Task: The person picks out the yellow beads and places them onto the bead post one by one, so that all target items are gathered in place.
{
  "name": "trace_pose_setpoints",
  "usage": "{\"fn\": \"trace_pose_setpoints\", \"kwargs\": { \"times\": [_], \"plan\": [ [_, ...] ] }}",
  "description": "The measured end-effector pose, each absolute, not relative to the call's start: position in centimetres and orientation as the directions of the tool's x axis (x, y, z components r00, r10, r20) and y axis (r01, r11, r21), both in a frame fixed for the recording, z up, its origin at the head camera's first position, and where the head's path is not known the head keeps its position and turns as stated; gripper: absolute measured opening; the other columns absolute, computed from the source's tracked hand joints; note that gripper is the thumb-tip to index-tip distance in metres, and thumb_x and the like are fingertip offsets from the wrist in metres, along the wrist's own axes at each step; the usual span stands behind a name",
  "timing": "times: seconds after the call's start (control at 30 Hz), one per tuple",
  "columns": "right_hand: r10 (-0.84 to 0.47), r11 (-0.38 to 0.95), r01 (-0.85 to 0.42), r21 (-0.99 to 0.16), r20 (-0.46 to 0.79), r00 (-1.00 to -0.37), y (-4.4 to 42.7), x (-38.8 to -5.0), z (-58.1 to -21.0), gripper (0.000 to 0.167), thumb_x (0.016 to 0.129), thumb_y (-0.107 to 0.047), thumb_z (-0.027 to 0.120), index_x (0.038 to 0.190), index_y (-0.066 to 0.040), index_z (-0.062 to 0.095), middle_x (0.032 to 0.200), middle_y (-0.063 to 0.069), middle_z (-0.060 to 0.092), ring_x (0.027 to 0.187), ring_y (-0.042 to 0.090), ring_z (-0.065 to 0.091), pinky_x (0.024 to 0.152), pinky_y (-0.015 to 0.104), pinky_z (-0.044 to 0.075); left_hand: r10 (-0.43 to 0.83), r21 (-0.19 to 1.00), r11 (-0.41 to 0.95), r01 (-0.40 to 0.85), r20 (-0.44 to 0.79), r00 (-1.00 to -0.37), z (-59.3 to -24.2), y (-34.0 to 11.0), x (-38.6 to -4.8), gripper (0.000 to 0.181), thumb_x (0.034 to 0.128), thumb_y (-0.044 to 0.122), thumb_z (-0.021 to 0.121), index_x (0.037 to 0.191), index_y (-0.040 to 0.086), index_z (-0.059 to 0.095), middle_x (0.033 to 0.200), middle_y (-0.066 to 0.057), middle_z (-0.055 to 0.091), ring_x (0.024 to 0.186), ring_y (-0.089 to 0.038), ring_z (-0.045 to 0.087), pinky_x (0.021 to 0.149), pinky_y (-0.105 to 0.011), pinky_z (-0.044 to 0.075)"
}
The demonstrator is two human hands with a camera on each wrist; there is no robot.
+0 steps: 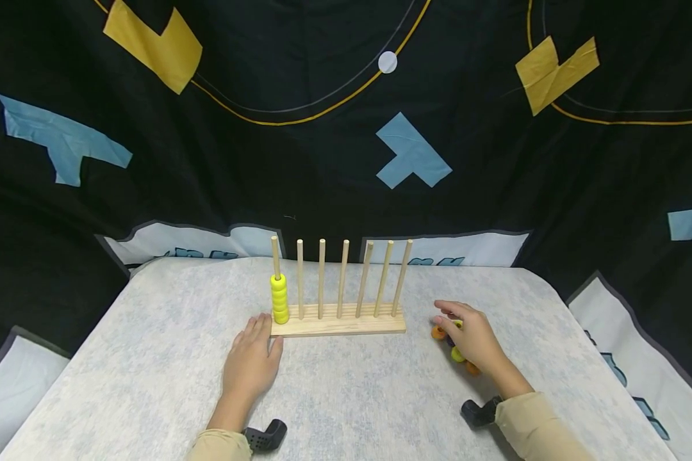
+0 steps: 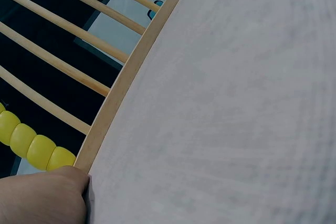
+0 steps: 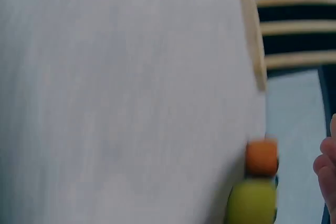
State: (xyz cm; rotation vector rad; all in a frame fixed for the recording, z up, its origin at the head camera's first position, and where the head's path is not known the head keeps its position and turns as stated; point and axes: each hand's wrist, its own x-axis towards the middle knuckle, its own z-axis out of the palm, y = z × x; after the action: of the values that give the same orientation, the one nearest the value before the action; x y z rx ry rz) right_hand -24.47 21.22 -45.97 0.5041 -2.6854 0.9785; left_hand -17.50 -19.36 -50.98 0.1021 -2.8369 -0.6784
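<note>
A wooden peg rack (image 1: 338, 325) with several upright pegs stands near the middle of the table. Its leftmost peg carries a stack of yellow beads (image 1: 279, 299); the other pegs are bare. My left hand (image 1: 250, 362) rests against the rack's left end, fingers extended and thumb by the front edge. To the right of the rack, my right hand (image 1: 474, 338) hovers over a small group of loose beads, fingers loosely bent. Among them are an orange bead (image 3: 261, 157) and a yellow-green bead (image 3: 252, 203); a dark bead and others are partly hidden under the hand.
A pale mottled cloth covers the table (image 1: 346, 397). Behind it hangs a black curtain (image 1: 323, 179) with blue and yellow shapes. Each wrist wears a black camera mount (image 1: 265, 436).
</note>
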Motion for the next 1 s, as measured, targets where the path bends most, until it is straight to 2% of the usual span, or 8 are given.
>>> {"fn": "trace_pose_setpoints", "kwargs": {
  "times": [0.1,0.23,0.4,0.8,1.0],
  "plan": [
    [-0.219,0.752,-0.360,-0.553,0.306,-0.927,22.6,-24.9,-46.5,0.037,0.096,-0.017,0.067,0.131,-0.006,0.064,0.132,0.015,0.065,0.112,0.033,0.066,0.095,0.050,0.056,-0.119,0.454,0.891,-0.017,0.196,-0.973,-50.9,-19.3,-17.5,0.064,0.1026,0.033,0.048,0.152,-0.004,0.033,0.159,-0.022,0.032,0.151,-0.040,0.024,0.123,-0.056,0.018],
    [-0.180,0.761,-0.291,-0.579,0.242,-0.953,24.0,-25.3,-47.0,0.038,0.097,-0.014,0.064,0.134,-0.003,0.061,0.135,0.017,0.063,0.118,0.035,0.063,0.098,0.051,0.054,-0.119,0.449,0.893,-0.020,0.194,-0.974,-50.7,-19.2,-17.5,0.063,0.1030,0.033,0.047,0.152,-0.004,0.033,0.159,-0.022,0.032,0.151,-0.040,0.024,0.124,-0.055,0.018],
    [-0.155,0.774,-0.231,-0.589,0.178,-0.972,24.7,-25.5,-47.4,0.040,0.098,-0.016,0.064,0.136,-0.004,0.059,0.133,0.017,0.064,0.120,0.035,0.063,0.100,0.050,0.053,-0.120,0.442,0.897,-0.021,0.198,-0.973,-50.7,-19.3,-17.5,0.062,0.1032,0.032,0.047,0.152,-0.004,0.033,0.159,-0.022,0.033,0.150,-0.040,0.025,0.124,-0.055,0.019],
    [-0.164,0.791,-0.182,-0.584,0.084,-0.983,25.7,-25.4,-48.1,0.040,0.100,-0.024,0.062,0.134,-0.005,0.061,0.129,0.016,0.067,0.120,0.034,0.063,0.104,0.054,0.049,-0.125,0.447,0.894,-0.026,0.194,-0.973,-50.7,-19.2,-17.4,0.063,0.1028,0.033,0.048,0.151,-0.004,0.033,0.159,-0.022,0.033,0.150,-0.040,0.025,0.124,-0.055,0.019],
    [-0.199,0.788,-0.202,-0.582,0.070,-0.977,26.2,-25.5,-48.0,0.037,0.101,-0.019,0.059,0.136,-0.005,0.060,0.133,0.018,0.064,0.124,0.036,0.060,0.105,0.055,0.047,-0.120,0.443,0.896,-0.021,0.196,-0.973,-50.6,-19.2,-17.4,0.062,0.1033,0.033,0.047,0.151,-0.004,0.033,0.158,-0.022,0.033,0.150,-0.040,0.026,0.124,-0.054,0.019]
  ]
}}
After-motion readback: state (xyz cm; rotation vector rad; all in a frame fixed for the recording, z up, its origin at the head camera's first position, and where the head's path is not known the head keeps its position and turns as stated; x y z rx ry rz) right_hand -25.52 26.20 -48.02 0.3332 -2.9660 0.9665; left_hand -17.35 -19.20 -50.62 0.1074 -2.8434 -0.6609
